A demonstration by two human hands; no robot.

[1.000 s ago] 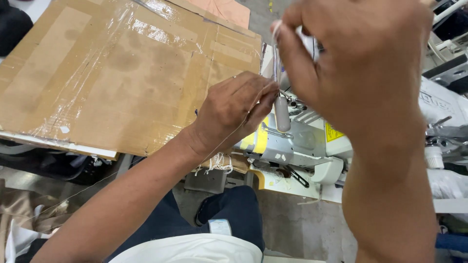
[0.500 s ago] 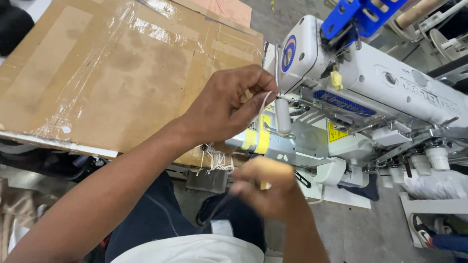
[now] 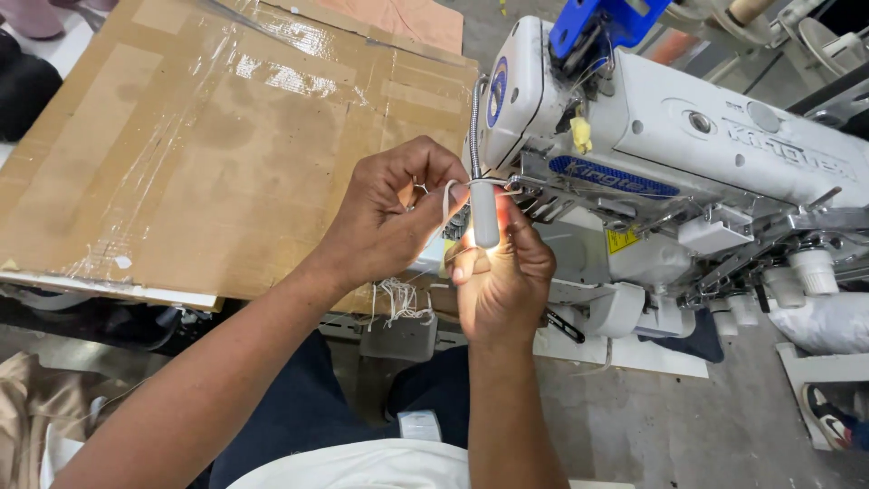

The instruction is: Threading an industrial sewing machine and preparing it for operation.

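A white industrial sewing machine (image 3: 688, 145) stands at the right, with a small lit lamp (image 3: 484, 213) on a flexible metal neck hanging at its left end. My left hand (image 3: 394, 213) pinches a thin white thread (image 3: 450, 192) that loops around the lamp. My right hand (image 3: 502, 276) is raised just below the lamp, its fingers closed near the needle area and touching the same thread. Whether a needle is held is hidden by the fingers.
A flattened brown cardboard sheet (image 3: 208, 145) covered in clear tape lies over the table at the left. Loose thread ends (image 3: 398, 303) hang from the table edge. A blue thread guide (image 3: 597, 23) sits on the machine. A shoe (image 3: 828, 412) shows on the floor.
My right hand dropped from high in front of the camera to below the lamp, beside my left hand. My left hand stayed at the lamp with the thread.
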